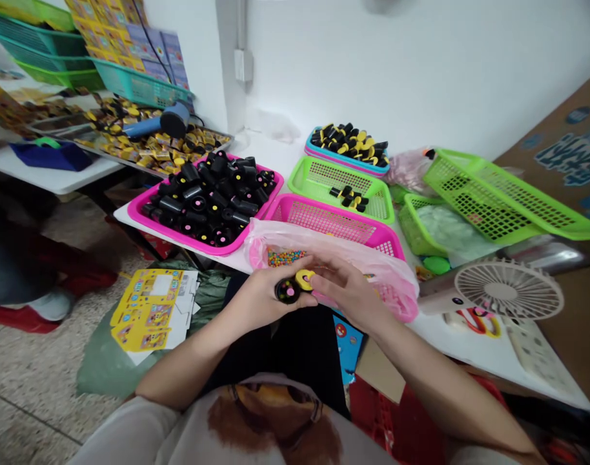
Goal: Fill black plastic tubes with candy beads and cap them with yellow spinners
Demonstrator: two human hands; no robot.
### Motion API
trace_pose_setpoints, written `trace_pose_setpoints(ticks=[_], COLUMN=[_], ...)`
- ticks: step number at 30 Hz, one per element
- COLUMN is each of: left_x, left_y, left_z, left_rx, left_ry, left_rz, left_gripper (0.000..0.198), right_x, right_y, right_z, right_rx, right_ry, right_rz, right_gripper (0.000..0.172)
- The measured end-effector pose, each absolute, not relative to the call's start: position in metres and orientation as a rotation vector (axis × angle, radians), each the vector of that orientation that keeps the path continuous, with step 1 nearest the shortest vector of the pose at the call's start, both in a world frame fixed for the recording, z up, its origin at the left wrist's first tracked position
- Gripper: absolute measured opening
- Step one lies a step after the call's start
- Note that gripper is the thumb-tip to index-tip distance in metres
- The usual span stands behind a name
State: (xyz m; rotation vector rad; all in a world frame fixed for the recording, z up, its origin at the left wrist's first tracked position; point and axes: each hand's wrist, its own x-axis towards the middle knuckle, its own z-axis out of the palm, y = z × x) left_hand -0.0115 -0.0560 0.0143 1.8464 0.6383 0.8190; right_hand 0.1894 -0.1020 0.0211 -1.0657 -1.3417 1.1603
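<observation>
My left hand (264, 294) is wrapped round a black cup (287, 292), its open end toward me with small coloured bits and a pink dot inside. In my right hand (346, 287) a yellow cap (305, 279) is pinched between the fingers, close beside the cup's mouth. Both hands are just over the near edge of a pink basket (334, 216) partly covered by a thin pink plastic bag (392, 265). Small multicoloured beads (285, 257) lie in that bag behind my left hand. Cups of the same black kind fill a pink tray (135, 205) to the left.
Behind are a green basket (302, 174) with several black-and-yellow pieces and a fuller blue basket (319, 155). A small fan (510, 289) stands at right near tilted green baskets (556, 210). A metal tray of yellow-capped pieces (144, 139) sits left. Another person's leg (19, 258) is at far left.
</observation>
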Motion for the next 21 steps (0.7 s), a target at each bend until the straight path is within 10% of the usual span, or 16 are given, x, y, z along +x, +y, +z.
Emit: trace_pose_setpoints(ticks=[9,21], left_x=[-0.025,-0.038], left_y=[-0.047,-0.042], left_z=[0.018,0.022], left_rx=[1.939,1.782], left_ry=[0.657,0.816], left_rz=[0.953,0.961], left_gripper=[0.062,0.032], right_x=[0.171,0.290], right_y=[-0.081,0.041], right_z=[0.027,0.055], right_rx=[-0.887,-1.418], right_ry=[-1.152,-0.867], right_rz=[1.874,0.831], right_gripper=[0.035,0.064])
